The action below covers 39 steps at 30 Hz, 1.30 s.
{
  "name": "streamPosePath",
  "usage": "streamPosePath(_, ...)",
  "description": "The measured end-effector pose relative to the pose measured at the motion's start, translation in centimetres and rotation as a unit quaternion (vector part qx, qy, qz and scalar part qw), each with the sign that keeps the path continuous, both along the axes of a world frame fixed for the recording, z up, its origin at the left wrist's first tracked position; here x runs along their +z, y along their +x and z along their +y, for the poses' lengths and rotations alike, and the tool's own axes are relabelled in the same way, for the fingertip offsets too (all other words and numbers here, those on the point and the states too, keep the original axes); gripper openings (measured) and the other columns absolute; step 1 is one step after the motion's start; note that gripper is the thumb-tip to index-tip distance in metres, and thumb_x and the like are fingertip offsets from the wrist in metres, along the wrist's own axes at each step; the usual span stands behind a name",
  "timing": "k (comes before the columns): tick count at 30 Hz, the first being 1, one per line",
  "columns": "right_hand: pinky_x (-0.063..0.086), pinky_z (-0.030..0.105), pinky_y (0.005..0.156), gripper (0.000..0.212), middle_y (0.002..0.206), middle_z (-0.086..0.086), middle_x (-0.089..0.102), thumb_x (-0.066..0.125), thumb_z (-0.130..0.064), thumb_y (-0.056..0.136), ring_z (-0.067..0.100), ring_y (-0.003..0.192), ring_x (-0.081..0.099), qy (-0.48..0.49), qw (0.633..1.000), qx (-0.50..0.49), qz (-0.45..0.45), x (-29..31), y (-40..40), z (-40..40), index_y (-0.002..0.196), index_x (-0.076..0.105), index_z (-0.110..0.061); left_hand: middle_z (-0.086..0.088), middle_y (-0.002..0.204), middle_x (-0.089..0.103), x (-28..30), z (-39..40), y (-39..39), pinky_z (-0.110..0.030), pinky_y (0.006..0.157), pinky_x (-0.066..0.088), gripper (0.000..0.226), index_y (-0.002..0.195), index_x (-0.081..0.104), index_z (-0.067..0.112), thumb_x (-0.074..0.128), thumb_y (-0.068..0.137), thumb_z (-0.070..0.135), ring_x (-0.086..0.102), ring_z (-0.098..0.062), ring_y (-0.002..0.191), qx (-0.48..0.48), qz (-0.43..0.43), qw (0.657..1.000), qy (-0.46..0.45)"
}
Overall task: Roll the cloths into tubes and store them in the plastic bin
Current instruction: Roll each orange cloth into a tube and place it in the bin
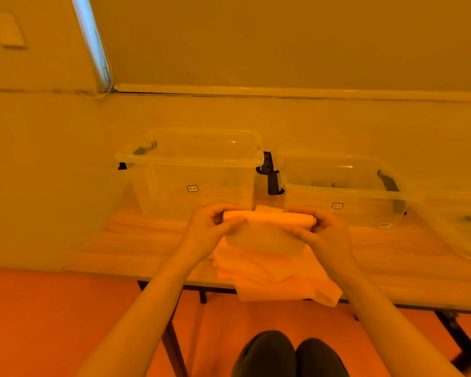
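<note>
In the head view, you are working through the rolling step: your left hand (215,227) and right hand (321,229) are each curling their fingers around one end of the cloth (267,229), gripping the tight tube that is forming along its far edge while the unrolled part is hanging down toward you. The roll is sitting between your two hands, raised just above the pile of cloths (272,273) that is lying on the worktop (136,240) near its front edge. Judging by the loose flap, this tube is only partly done, so the next move is calling for you to keep turning both ends evenly until the flap is taken up, then carry it forward. The plastic bin (191,172) is standing open just beyond your left hand, apparently holding nothing yet, with a second bin (343,191) beside it to the right.
</note>
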State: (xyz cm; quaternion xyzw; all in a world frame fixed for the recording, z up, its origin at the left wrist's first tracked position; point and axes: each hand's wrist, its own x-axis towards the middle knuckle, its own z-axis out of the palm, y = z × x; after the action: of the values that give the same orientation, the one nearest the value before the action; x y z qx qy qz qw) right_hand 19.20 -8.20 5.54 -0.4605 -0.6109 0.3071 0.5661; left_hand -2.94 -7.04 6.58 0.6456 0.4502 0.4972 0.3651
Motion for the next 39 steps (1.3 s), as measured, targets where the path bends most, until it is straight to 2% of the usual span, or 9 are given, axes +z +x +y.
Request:
streamPosePath(5, 0.052, 0.013, 0.06, 0.024, 0.088, -0.01, 0.065, 0.078, -0.011, 0.073, -0.009, 0.075, 0.06, 0.004, 1.0, -0.02, 0.007, 0.3, -0.25, -0.05, 0.084, 0.066, -0.029, 0.012, 0.096, 0.064, 0.2, -0.23, 0.23, -0.014, 0.07, 0.053, 0.016, 0.094, 0.065, 0.028, 0.066, 0.084, 0.015, 0.061, -0.003, 0.089, 0.003, 0.017, 1.0, -0.002)
streamPosePath(8, 0.051, 0.012, 0.055, 0.019, 0.085, -0.008, 0.065, 0.076, -0.015, 0.076, -0.006, 0.071, 0.062, -0.01, 1.0, -0.026, 0.014, 0.14, -0.27, -0.13, 0.084, 0.066, -0.028, 0.008, 0.101, 0.065, 0.2, -0.24, 0.14, -0.02, 0.077, 0.055, 0.027, 0.094, 0.065, 0.028, 0.071, 0.078, 0.007, 0.062, -0.007, 0.096, -0.01, 0.006, 1.0, -0.001)
streamPosePath(16, 0.055, 0.022, 0.069, 0.028, 0.1, -0.013, 0.065, 0.075, -0.014, 0.075, -0.001, 0.091, 0.06, -0.01, 1.0, -0.009, -0.011, 0.01, 0.52, -0.03, 0.092, 0.067, -0.035, 0.011, 0.092, 0.064, 0.28, -0.1, 0.44, -0.012, 0.068, 0.052, 0.019, 0.093, 0.065, 0.027, 0.067, 0.083, 0.012, 0.062, 0.007, 0.078, -0.007, 0.007, 1.0, 0.001)
streamPosePath(20, 0.054, 0.016, 0.064, 0.028, 0.094, -0.012, 0.064, 0.076, -0.011, 0.073, -0.008, 0.081, 0.06, -0.002, 1.0, -0.01, -0.013, -0.04, 0.42, -0.19, 0.088, 0.065, -0.033, 0.011, 0.095, 0.064, 0.09, -0.03, 0.56, -0.018, 0.072, 0.054, 0.018, 0.091, 0.064, 0.032, 0.066, 0.084, 0.015, 0.062, -0.003, 0.087, -0.002, 0.016, 1.0, -0.001)
streamPosePath(23, 0.052, 0.014, 0.057, 0.018, 0.089, -0.008, 0.064, 0.074, -0.016, 0.076, -0.002, 0.075, 0.062, -0.019, 1.0, -0.02, 0.003, -0.16, 0.23, -0.18, 0.085, 0.065, -0.029, 0.006, 0.099, 0.066, 0.04, 0.01, 0.48, -0.022, 0.077, 0.055, 0.023, 0.092, 0.066, 0.029, 0.071, 0.08, 0.01, 0.063, -0.009, 0.094, -0.005, 0.001, 1.0, 0.002)
streamPosePath(26, 0.05, 0.015, 0.057, 0.012, 0.09, -0.01, 0.063, 0.073, -0.022, 0.078, 0.001, 0.08, 0.059, -0.031, 0.999, -0.037, 0.001, -0.26, 0.33, -0.1, 0.087, 0.067, -0.027, 0.005, 0.098, 0.066, 0.19, -0.09, 0.45, -0.016, 0.074, 0.053, 0.025, 0.096, 0.067, 0.021, 0.072, 0.078, 0.004, 0.063, -0.002, 0.089, -0.02, -0.006, 1.0, 0.003)
streamPosePath(30, 0.054, 0.017, 0.063, 0.022, 0.097, -0.012, 0.065, 0.075, -0.014, 0.076, -0.003, 0.085, 0.061, -0.02, 1.0, -0.017, 0.003, -0.5, 0.41, -0.15, 0.094, 0.069, -0.027, 0.01, 0.091, 0.065, 0.42, -0.2, 0.52, -0.012, 0.066, 0.052, 0.018, 0.092, 0.067, 0.023, 0.068, 0.082, 0.009, 0.063, 0.006, 0.078, -0.01, -0.009, 1.0, -0.001)
streamPosePath(34, 0.053, 0.015, 0.066, 0.029, 0.094, -0.012, 0.066, 0.077, -0.01, 0.074, -0.007, 0.079, 0.059, -0.012, 1.0, -0.006, -0.004, -0.42, 0.45, -0.14, 0.091, 0.068, -0.031, 0.011, 0.091, 0.065, 0.28, -0.25, 0.46, -0.014, 0.068, 0.053, 0.015, 0.087, 0.066, 0.029, 0.068, 0.082, 0.015, 0.062, 0.0, 0.083, 0.011, 0.0, 1.0, 0.002)
streamPosePath(39, 0.052, 0.016, 0.06, 0.018, 0.093, -0.009, 0.065, 0.074, -0.017, 0.078, -0.006, 0.079, 0.06, -0.013, 0.999, -0.028, 0.01, -0.53, 0.32, -0.16, 0.091, 0.068, -0.027, 0.006, 0.1, 0.066, 0.06, -0.25, 0.33, -0.02, 0.076, 0.054, 0.027, 0.092, 0.067, 0.027, 0.073, 0.077, 0.007, 0.063, -0.004, 0.093, -0.012, -0.005, 1.0, 0.013)
